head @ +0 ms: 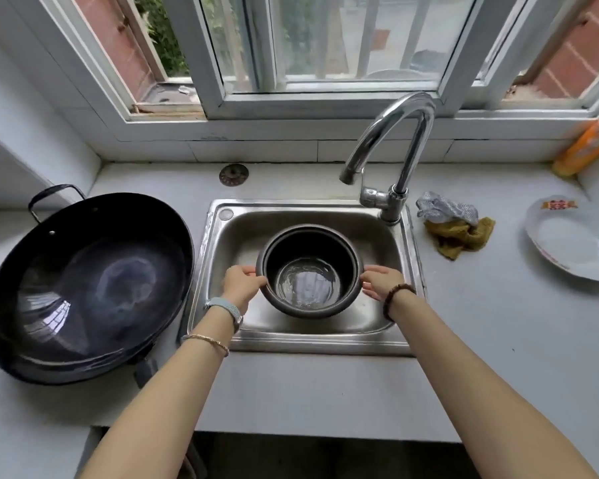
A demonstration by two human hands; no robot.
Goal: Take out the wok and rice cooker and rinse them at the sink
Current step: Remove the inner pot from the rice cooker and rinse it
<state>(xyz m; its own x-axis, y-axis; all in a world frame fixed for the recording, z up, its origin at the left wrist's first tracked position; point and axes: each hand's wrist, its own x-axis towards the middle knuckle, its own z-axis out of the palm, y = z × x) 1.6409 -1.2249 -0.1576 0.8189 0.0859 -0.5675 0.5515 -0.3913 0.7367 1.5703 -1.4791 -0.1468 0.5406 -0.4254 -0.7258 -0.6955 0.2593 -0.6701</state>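
Grips pot (308, 271) by opposite sides of its rim with left hand (242, 283) and right hand (381, 282), fingers curled round it, down inside sink (377, 242). Shows wok (87, 285) sitting upright on bench (481, 326), just left of sink.

Pale table with inset sink: items on its surface.
The table (481, 323) carried a steel sink (325, 344) set into its middle. A black wok (87, 288) sat upright just beside the sink's left edge. A round metal disc (233, 174) lay behind the sink. To the right lay a grey patterned cloth (446, 209) touching a mustard cloth (464, 236), then a white plate (567, 247). An orange bottle (588, 146) stood in the far right corner.
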